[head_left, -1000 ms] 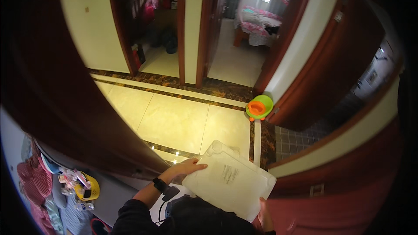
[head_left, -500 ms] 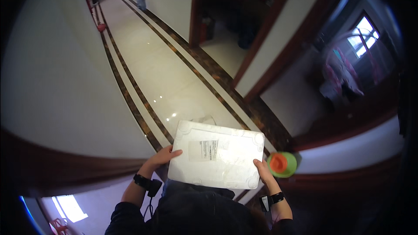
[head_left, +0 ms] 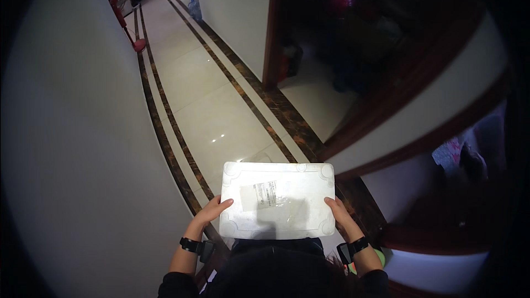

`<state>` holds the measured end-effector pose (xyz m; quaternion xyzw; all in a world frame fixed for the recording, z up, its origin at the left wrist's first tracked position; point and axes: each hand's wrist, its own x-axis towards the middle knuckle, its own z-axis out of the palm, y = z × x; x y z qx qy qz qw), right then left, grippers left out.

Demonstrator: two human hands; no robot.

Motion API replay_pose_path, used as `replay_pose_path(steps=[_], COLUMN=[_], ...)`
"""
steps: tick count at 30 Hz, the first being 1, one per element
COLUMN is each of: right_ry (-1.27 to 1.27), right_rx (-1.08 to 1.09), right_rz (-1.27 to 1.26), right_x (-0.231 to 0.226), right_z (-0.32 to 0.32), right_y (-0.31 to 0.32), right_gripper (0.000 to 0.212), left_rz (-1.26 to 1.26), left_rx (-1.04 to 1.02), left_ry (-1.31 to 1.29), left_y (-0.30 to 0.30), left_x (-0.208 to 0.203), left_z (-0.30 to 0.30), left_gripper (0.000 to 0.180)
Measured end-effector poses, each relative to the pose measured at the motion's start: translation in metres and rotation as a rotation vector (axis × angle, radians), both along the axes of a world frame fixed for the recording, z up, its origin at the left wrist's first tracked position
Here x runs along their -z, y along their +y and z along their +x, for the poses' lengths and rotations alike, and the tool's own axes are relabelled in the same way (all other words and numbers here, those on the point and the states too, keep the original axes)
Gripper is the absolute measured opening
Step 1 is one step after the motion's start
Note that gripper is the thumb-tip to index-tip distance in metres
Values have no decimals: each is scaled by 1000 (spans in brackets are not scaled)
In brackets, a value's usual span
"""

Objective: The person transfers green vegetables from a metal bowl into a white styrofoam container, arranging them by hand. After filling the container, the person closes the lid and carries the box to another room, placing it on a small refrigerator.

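Note:
Held flat in front of my body is a white foam box (head_left: 303, 198), with a paper label under clear tape on its top. My left hand (head_left: 214, 209) grips its left side, thumb resting over the top edge. At the opposite side my right hand (head_left: 337, 211) holds on the same way. The fingers of both hands are hidden beneath or behind the box. Each wrist wears a black strap with a small device on it.
A tiled corridor floor (head_left: 201, 88) with dark marble stripes runs ahead. Along the left is a pale wall (head_left: 83, 132); a red standing fan (head_left: 138, 44) is farther up. A water bottle (head_left: 194, 9) stands by the right wall. Doorways open on the right, and a green basin (head_left: 381, 256) shows behind my right wrist.
I have moved forward along the corridor with the box. The doorways and the green basin have slid back toward me, and the box now looks more level. Both hands keep their grip.

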<state>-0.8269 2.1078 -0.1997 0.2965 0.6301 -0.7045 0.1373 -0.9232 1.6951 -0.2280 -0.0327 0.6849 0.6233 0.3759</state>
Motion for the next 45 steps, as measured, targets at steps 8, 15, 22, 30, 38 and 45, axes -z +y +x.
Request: replay_pose_path(steps=[8,15,22,30,38,45], right_ry=[7,11,108,34,107,119], right_rx=[-426,-835,-759,-596,-702,-917], right_rz=[-38,0,-42,-71,-124,-61], right_x=[-11,-13,-52,-105,-164,-126], right_z=[-331,-580,-836,-1079,-1378,-1660], right_y=[-54,-169,-282,-346,-389,-469], right_gripper=[51,45,46,54,52,57], left_rz=[-119,-124,-50,-85,-99,-79], left_rx=[-485,-795,-783,-573,-739,-941], left_ry=[52,40,148,88,102,-34], left_y=[-58,-108,-245,-348,-371,-412], left_x=[-44,-50,-75,-158,-232,-186], left_z=[-172,-259,-552,-872,-1139,-1345], left_gripper=[63,58,55,51,54,56])
